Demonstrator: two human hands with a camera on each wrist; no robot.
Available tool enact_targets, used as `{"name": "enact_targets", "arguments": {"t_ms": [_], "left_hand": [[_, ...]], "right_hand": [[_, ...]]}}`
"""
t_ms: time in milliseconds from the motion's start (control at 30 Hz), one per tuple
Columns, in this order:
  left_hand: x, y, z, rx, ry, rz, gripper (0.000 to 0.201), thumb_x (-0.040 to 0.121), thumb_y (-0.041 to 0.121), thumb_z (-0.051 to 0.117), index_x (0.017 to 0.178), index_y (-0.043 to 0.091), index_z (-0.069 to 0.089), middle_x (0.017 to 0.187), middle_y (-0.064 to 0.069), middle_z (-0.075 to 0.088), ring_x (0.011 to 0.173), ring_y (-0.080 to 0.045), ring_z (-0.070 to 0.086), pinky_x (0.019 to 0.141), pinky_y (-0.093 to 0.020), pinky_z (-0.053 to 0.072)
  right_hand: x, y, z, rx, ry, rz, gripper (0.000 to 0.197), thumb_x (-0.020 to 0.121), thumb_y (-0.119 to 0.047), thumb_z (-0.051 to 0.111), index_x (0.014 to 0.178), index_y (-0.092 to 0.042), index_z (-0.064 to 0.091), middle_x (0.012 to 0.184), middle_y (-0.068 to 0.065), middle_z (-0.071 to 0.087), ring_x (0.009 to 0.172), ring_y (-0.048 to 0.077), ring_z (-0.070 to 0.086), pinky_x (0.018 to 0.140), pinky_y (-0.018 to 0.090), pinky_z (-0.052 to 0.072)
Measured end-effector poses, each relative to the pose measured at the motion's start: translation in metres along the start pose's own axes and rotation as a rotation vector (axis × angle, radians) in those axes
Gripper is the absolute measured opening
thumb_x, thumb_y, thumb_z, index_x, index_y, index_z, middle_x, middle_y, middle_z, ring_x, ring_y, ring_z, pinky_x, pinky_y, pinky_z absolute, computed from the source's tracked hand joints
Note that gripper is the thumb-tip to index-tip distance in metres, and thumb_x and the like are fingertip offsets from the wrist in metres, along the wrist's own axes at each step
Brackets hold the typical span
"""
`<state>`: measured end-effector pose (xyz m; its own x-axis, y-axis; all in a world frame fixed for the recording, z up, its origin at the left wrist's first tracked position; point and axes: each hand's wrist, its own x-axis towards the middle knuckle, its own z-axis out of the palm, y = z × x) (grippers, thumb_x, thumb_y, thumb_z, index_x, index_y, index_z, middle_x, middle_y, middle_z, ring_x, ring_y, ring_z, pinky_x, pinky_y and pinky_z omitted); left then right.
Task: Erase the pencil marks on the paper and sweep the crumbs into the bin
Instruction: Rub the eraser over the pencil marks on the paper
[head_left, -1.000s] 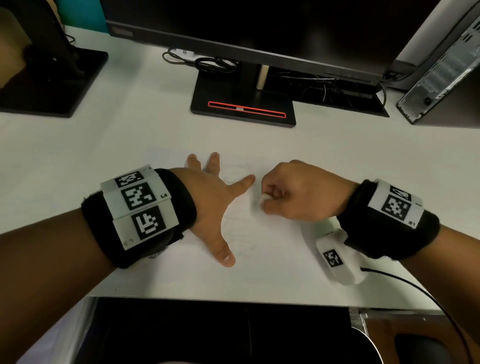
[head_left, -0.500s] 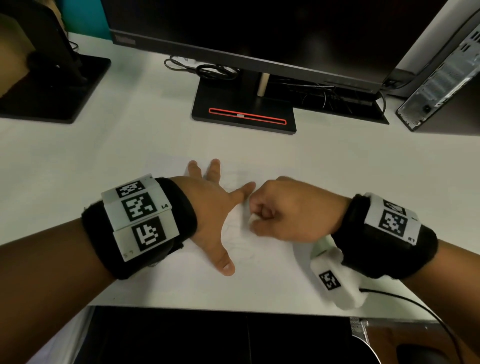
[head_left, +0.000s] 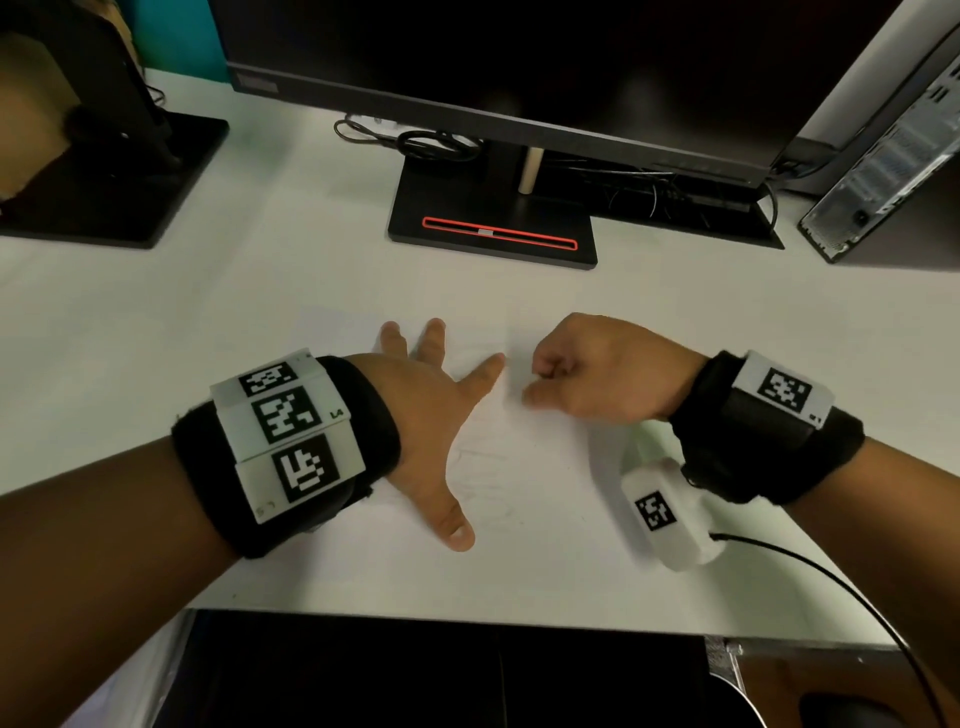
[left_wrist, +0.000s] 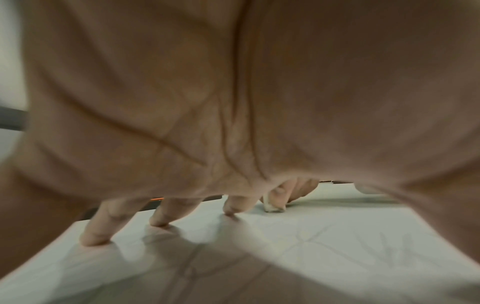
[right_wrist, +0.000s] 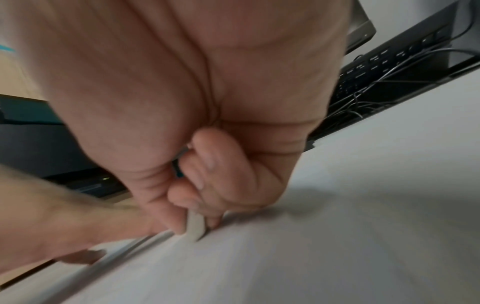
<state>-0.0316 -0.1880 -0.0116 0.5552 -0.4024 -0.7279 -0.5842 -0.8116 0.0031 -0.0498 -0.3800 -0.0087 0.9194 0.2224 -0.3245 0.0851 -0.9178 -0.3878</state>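
Note:
A white sheet of paper (head_left: 524, 499) with faint pencil marks (head_left: 480, 457) lies on the white desk. My left hand (head_left: 431, 405) lies flat on the paper with fingers spread, and in the left wrist view its fingertips (left_wrist: 158, 223) press the sheet. My right hand (head_left: 587, 374) is curled just right of the left index finger. It pinches a small white eraser (right_wrist: 194, 228) whose tip touches the paper. The left wrist view shows the eraser (left_wrist: 272, 206) beyond my fingers. No bin is in view.
A black monitor stand (head_left: 493, 218) with a red stripe sits behind the paper, with cables (head_left: 431, 140) behind it. A second black stand (head_left: 104, 176) is at the far left and a computer case (head_left: 893, 171) at the far right. The desk's front edge (head_left: 467, 618) is close below my wrists.
My right hand with the eraser slid left toward the left index finger, then back right and slightly away. The left hand stayed flat on the paper.

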Motion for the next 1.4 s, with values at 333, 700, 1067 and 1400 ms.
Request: {"name": "enact_targets", "arguments": {"t_ms": [333, 700, 1067, 1400], "left_hand": [[-0.001, 0.001, -0.001, 0.015, -0.002, -0.011, 0.159, 0.050, 0.082, 0.077, 0.147, 0.030, -0.038, 0.154, -0.015, -0.042, 0.145, -0.050, -0.024, 0.117, -0.063, 0.022], [-0.002, 0.001, -0.001, 0.017, -0.005, -0.013, 0.158, 0.051, 0.081, 0.077, 0.148, 0.030, -0.037, 0.154, -0.015, -0.042, 0.144, -0.050, -0.024, 0.117, -0.063, 0.023], [-0.002, 0.001, -0.001, 0.003, -0.012, -0.010, 0.160, 0.050, 0.081, 0.079, 0.148, 0.031, -0.037, 0.154, -0.014, -0.043, 0.144, -0.049, -0.026, 0.116, -0.065, 0.023], [-0.002, 0.001, 0.000, 0.006, -0.008, -0.017, 0.163, 0.050, 0.081, 0.078, 0.149, 0.016, -0.034, 0.155, -0.016, -0.040, 0.143, -0.050, -0.025, 0.117, -0.065, 0.020]], "right_hand": [[0.009, -0.002, -0.001, 0.035, -0.013, 0.018, 0.039, 0.093, -0.029, 0.064, 0.061, -0.013, 0.049, 0.053, -0.001, 0.042, 0.048, 0.013, 0.038, 0.053, 0.028, 0.039], [0.016, -0.004, -0.002, -0.008, -0.007, -0.003, 0.043, 0.094, -0.029, 0.063, 0.058, -0.013, 0.045, 0.053, -0.001, 0.041, 0.048, 0.014, 0.037, 0.054, 0.029, 0.038], [0.021, -0.001, -0.007, -0.029, -0.035, 0.014, 0.040, 0.094, -0.029, 0.063, 0.061, -0.012, 0.048, 0.056, 0.002, 0.041, 0.049, 0.016, 0.038, 0.053, 0.029, 0.039], [0.027, 0.000, -0.006, -0.029, -0.044, -0.008, 0.037, 0.095, -0.031, 0.062, 0.065, -0.010, 0.054, 0.059, 0.003, 0.046, 0.053, 0.016, 0.042, 0.056, 0.031, 0.042]]}}
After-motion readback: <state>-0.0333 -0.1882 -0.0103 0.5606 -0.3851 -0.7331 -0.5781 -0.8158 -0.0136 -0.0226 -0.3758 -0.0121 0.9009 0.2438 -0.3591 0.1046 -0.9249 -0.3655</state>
